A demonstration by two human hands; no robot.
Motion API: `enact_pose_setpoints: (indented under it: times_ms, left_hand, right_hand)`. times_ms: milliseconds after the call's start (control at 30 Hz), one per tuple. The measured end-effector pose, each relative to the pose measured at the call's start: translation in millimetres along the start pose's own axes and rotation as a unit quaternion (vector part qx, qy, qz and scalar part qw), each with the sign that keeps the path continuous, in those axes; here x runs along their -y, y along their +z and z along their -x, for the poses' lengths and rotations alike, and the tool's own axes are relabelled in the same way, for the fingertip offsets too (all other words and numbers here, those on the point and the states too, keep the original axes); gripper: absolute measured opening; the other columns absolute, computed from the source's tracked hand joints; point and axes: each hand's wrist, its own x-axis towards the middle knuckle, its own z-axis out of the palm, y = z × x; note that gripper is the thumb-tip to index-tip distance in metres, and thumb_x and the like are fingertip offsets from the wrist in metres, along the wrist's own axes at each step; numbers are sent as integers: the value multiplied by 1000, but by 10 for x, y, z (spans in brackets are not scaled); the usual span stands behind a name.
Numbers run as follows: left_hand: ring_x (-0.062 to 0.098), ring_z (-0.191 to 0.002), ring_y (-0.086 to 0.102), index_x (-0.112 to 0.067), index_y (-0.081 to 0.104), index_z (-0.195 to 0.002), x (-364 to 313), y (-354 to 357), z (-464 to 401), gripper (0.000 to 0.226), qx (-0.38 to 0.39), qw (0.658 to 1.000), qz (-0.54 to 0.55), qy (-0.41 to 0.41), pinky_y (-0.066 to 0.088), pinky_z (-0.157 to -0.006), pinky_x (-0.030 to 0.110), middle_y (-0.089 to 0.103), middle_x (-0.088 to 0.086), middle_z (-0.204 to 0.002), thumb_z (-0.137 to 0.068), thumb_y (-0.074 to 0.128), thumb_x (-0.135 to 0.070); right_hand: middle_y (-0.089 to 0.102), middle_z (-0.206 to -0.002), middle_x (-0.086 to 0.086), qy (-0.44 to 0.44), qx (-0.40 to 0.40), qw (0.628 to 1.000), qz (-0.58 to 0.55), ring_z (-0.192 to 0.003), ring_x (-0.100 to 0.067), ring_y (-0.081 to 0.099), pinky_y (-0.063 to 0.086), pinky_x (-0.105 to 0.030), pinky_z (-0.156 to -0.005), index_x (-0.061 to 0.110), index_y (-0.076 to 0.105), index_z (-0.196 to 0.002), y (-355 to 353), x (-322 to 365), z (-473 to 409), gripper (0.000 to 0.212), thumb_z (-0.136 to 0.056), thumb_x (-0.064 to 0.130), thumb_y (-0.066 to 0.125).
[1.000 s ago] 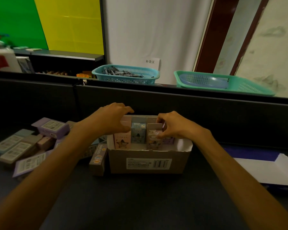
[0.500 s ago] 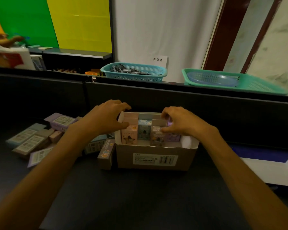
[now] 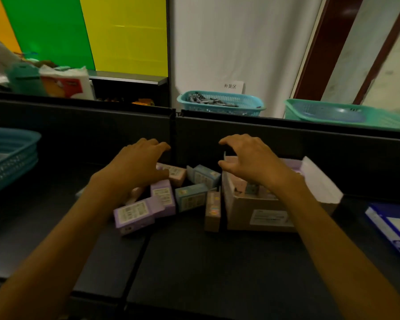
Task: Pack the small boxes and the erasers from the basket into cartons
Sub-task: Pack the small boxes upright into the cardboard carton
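**Two free hands between a part-filled carton and the loose boxes still to be packed**

Two bare hands hover over a dark worktable (image 3: pixel 194 262), which serves as the staging surface and so carries everything within easy reach. Beneath and just beyond the right hand (image 3: pixel 249 158) stands the open carton (image 3: pixel 263 213), its white flap (image 3: pixel 319 181) folded outward on the side away from the left hand, presumably so the mouth stays clear for loading. Several small boxes stand upright inside it, partly hidden by the right wrist; upright packing likely lets more fit side by side. The right hand grasps nothing: its fingers are spread and lightly bent above the carton's near-left corner, apparently steadying or just letting go of the packed row.

Under and ahead of the left hand (image 3: pixel 139 162) lies the heap of loose small boxes (image 3: pixel 164 195), tumbled at mixed angles. A lilac box (image 3: pixel 134 214) lies nearest the left forearm; a blue one (image 3: pixel 189 199) sits between the two hands; a tan one (image 3: pixel 213 211) stands on end touching the carton's outer wall. The left hand is likewise released, fingers relaxed and curved above the heap, seemingly poised to take the next box.

Far outside the left hand sits a teal basket (image 3: pixel 7 158); its contents cannot be made out, and no erasers can be identified.
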Motion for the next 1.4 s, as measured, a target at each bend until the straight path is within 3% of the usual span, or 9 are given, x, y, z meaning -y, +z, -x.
enact_pose_setpoints:
  times_ms: [367,567,733,933,1067,1267,1400]
  left_hand:
    - [21,-122,41,-29,33,-139,715,213,413,62,6,998,46,45,39,-96,38,44,1,-136,-85,59,-45]
    - [13,-114,48,-33,38,-134,685,425,620,62,24,988,104,116,40,-89,29,47,-4,-133,-80,61,-54]
    - [19,-118,45,-31,38,-135,632,628,631,72,67,990,37,116,39,-94,34,45,-1,-133,-74,64,-59]
    - [21,-124,43,-33,26,-141,664,725,665,83,107,987,63,98,42,-98,38,36,1,-141,-73,70,-52]
    - [20,-122,43,-29,23,-142,658,642,700,84,87,988,89,88,39,-97,36,38,2,-140,-75,68,-50]
    - [15,-105,54,-19,25,-143,722,445,726,76,-7,979,192,70,41,-86,28,52,5,-129,-84,56,-55]
    - [-3,-77,49,-22,36,-133,724,375,702,56,-66,955,279,79,35,-66,11,58,-3,-111,-86,61,-41]
  right_hand:
    - [49,-138,-2,18,56,998,25,-126,-20,44,34,-37,-103,22,40,-140,415,978,-174,57,-90,44,56]
    - [51,-129,-5,40,118,991,56,-112,-21,51,40,-29,-86,23,46,-135,580,1100,-101,47,-90,32,59]
    - [46,-138,-5,30,136,986,86,-124,-23,45,38,-34,-98,21,51,-134,715,1103,-44,48,-88,26,62]
    - [45,-140,-3,60,126,990,13,-123,-23,47,40,-33,-95,25,47,-133,751,1068,44,47,-89,21,62]
    - [46,-137,-7,76,105,991,-38,-122,-24,48,44,-35,-94,23,47,-128,705,1028,75,43,-89,13,61]
    - [52,-127,-1,57,21,976,-210,-112,-14,54,47,-14,-74,26,51,-117,562,915,112,42,-82,15,71]
    - [55,-119,3,45,-14,955,-292,-99,-9,61,56,-20,-76,23,56,-112,533,899,184,33,-83,30,71]
